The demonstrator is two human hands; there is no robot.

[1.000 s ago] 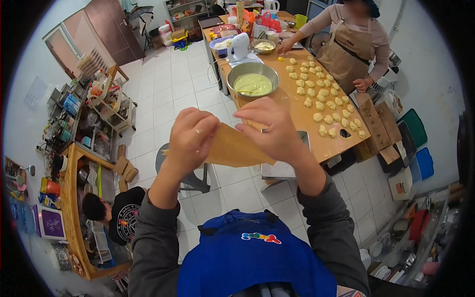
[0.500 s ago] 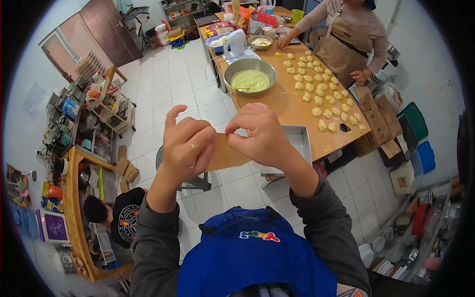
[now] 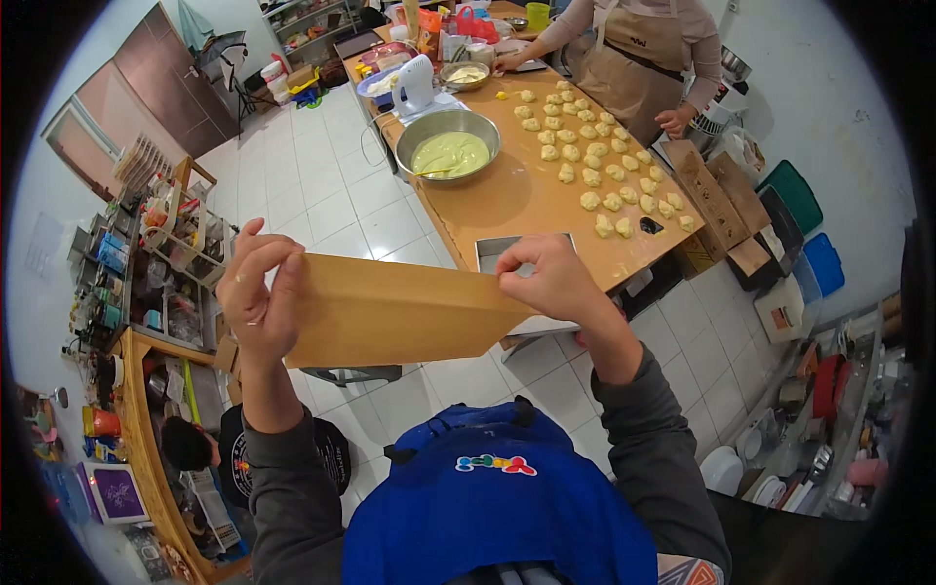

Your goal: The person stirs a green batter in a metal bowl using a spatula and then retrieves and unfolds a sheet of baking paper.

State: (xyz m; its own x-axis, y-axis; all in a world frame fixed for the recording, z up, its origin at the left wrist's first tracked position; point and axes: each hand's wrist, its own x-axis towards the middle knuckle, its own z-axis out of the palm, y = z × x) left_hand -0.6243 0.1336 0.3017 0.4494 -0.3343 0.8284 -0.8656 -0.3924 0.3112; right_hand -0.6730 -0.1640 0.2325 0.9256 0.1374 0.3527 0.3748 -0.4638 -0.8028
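Note:
A brown sheet of baking paper is stretched between my two hands in mid-air, its lower edge sagging slightly. My left hand pinches its left end between thumb and fingers, and a small pale smear shows on that hand. The upper right corner is pinched in my right hand. Behind the right hand, a rectangular metal baking tin is partly hidden by the hand and the paper. It lies by the near end of the wooden table.
A steel bowl of green batter, a white hand mixer and many dough pieces occupy the table. Across it stands a person in a tan apron. Another person is low at left, beside a wooden-framed shelf.
My hands have moved apart, the left one leftward and the right one slightly right and down. The paper between them is now spread wide. The view has shifted a little.

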